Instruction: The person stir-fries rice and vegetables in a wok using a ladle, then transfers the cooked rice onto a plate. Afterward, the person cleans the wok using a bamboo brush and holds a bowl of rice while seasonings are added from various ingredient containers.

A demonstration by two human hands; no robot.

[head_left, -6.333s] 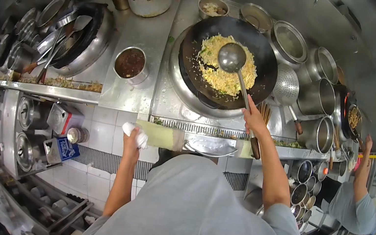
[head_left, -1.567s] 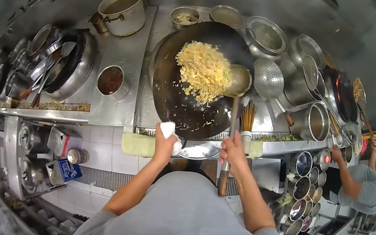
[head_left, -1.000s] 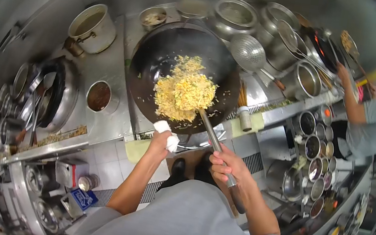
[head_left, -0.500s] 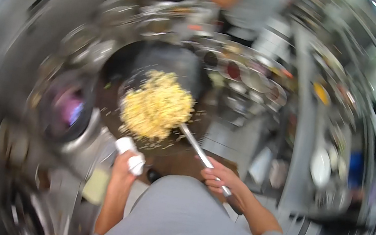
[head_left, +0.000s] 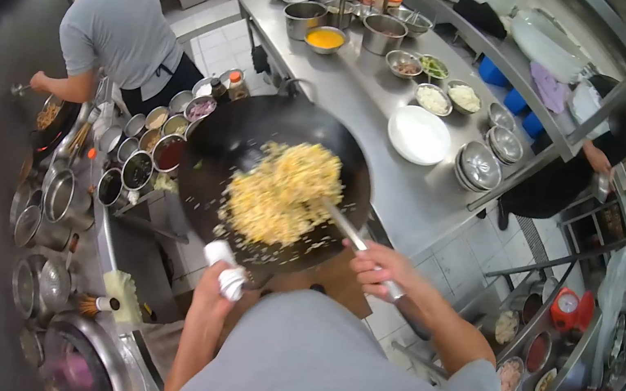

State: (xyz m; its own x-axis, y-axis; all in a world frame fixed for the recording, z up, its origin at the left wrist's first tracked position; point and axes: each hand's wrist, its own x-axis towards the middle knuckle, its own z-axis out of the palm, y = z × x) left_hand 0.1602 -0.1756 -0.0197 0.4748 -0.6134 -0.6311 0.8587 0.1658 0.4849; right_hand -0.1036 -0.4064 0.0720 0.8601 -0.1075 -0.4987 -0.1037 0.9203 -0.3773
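Well, through the head camera I see the left hand (head_left: 211,288) with its fingers curled tight around a folded white cloth (head_left: 226,270), right at the near rim of a big, round, blackened metal wok (head_left: 284,118). The right hand (head_left: 384,275) is wrapped firmly round the long silvery metal ladle (head_left: 349,229) — its bowl hidden in the yellow-and-white fried rice (head_left: 285,191), heaped inside the wok. Beyond, I make out round white plates (head_left: 419,136) on the stainless-steel counter (head_left: 353,103).
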